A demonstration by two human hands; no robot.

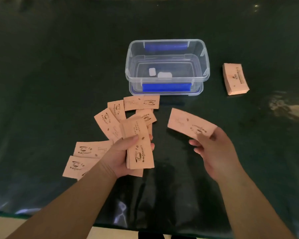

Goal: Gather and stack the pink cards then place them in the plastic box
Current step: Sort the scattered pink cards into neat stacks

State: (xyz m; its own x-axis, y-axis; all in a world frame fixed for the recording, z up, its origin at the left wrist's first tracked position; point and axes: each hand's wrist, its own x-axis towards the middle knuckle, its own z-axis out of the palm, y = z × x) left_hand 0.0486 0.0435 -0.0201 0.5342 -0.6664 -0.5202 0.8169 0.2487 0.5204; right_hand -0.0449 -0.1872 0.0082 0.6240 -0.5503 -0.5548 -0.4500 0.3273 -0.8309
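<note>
pink cards are in three places now: a partial stack (139, 149) gripped in the left hand (121, 157), thumb across its face and fingers curled round the far edge; a single card (190, 124) pinched by one end in the right hand (212, 150); and loose cards (110, 121) fanned on the dark worktop (59, 66) in front of the plastic box (167, 66), with two more (83, 157) beside the left wrist. a finished pile (235, 79) lies apart, to the right of the box, which stands open with only two small white pieces (160, 73) inside.

the step in hand looks like adding the single card to the held stack. to do it well, turn the card so its long side runs with the stack, lay it flat on top, and let the left thumb lift briefly, then clamp again. square the edges with the right fingers before reaching for another, since thin cards probably slide. take the overlapping ones from the top of the fan first, so none drags its neighbour.
</note>
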